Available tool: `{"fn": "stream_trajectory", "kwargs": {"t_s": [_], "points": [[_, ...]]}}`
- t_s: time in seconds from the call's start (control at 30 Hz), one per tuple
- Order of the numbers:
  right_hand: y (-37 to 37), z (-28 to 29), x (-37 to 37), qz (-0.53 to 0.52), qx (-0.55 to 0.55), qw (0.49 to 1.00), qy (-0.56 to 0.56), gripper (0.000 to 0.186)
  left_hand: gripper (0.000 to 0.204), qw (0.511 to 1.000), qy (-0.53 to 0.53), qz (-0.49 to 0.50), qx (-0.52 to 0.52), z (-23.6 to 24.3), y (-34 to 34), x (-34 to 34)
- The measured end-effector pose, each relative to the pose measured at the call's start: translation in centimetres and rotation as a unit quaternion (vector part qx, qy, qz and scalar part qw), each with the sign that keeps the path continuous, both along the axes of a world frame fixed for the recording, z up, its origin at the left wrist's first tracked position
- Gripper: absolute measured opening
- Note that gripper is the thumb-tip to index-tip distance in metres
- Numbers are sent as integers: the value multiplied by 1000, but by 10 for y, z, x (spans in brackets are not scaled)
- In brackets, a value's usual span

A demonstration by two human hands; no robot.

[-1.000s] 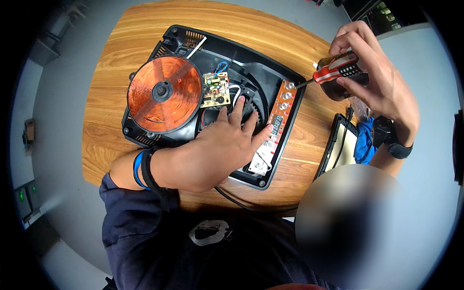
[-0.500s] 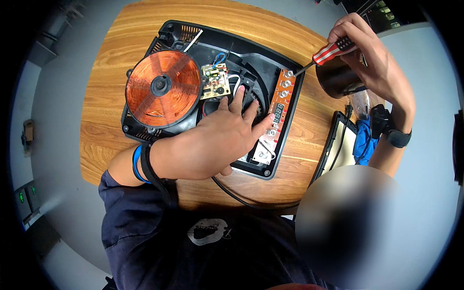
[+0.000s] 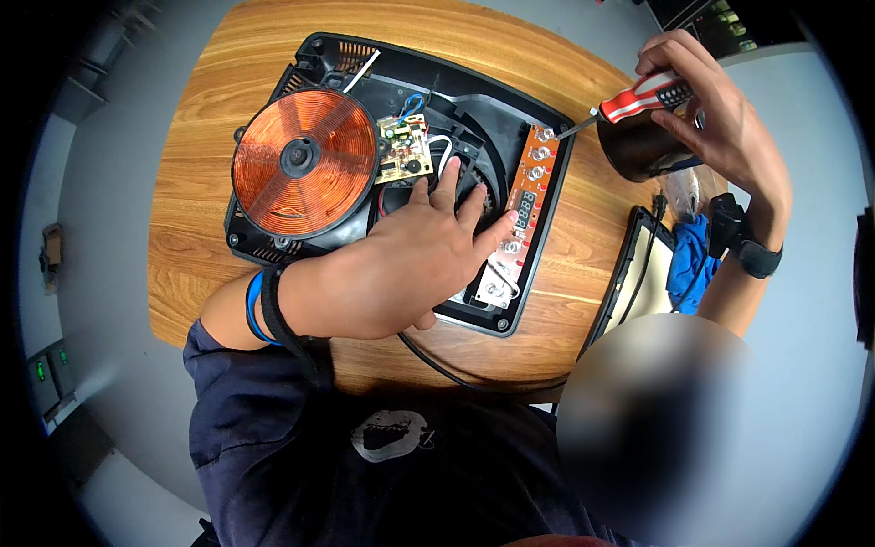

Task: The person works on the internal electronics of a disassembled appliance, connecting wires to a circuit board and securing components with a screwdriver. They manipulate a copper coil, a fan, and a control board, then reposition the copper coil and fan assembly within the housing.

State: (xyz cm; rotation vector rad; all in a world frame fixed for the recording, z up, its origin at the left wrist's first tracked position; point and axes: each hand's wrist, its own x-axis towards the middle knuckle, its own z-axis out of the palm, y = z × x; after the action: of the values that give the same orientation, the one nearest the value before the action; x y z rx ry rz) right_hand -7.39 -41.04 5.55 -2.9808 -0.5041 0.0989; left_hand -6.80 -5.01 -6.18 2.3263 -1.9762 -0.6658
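The right hand (image 3: pixel 729 137), at two o'clock, grips a red-and-white screwdriver (image 3: pixel 635 98); the left hand (image 3: pixel 415 260), spread wide, lies over the uncovered black appliance (image 3: pixel 406 82) at eleven, copper coil (image 3: pixel 319 180) exposed at ten.

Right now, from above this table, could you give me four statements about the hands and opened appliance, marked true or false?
1. The right hand holds a screwdriver. True.
2. The screwdriver's handle is plain green. False: it shows red, white and black.
3. The left hand lies flat on the copper coil. False: it is spread to the right of the coil.
4. The screwdriver points toward the orange circuit board. True.
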Motion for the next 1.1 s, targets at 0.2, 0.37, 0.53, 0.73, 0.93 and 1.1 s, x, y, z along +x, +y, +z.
{"fn": "stream_trajectory", "kwargs": {"t_s": [0.2,0.37,0.53,0.73,0.93,1.1], "points": [[1,7,-1,113,-3,994,8,42,134,1000,8,2,-1,3,0,1],[21,5,-15,42,-4,999,5,44,136,1000,6,-1,5,5,0,1],[35,5,-27,-23,-58,998,-19,47,137,1000,-3,0,-6,-2,2,0],[27,5,-30,-12,-41,998,-36,49,137,1000,-8,0,-5,-2,0,-1],[20,6,-32,-34,-38,998,-45,46,138,1000,-15,-1,-13,-4,1,-1],[21,9,-33,-33,-34,999,-23,47,138,1000,-11,2,-16,-3,2,0]]}}
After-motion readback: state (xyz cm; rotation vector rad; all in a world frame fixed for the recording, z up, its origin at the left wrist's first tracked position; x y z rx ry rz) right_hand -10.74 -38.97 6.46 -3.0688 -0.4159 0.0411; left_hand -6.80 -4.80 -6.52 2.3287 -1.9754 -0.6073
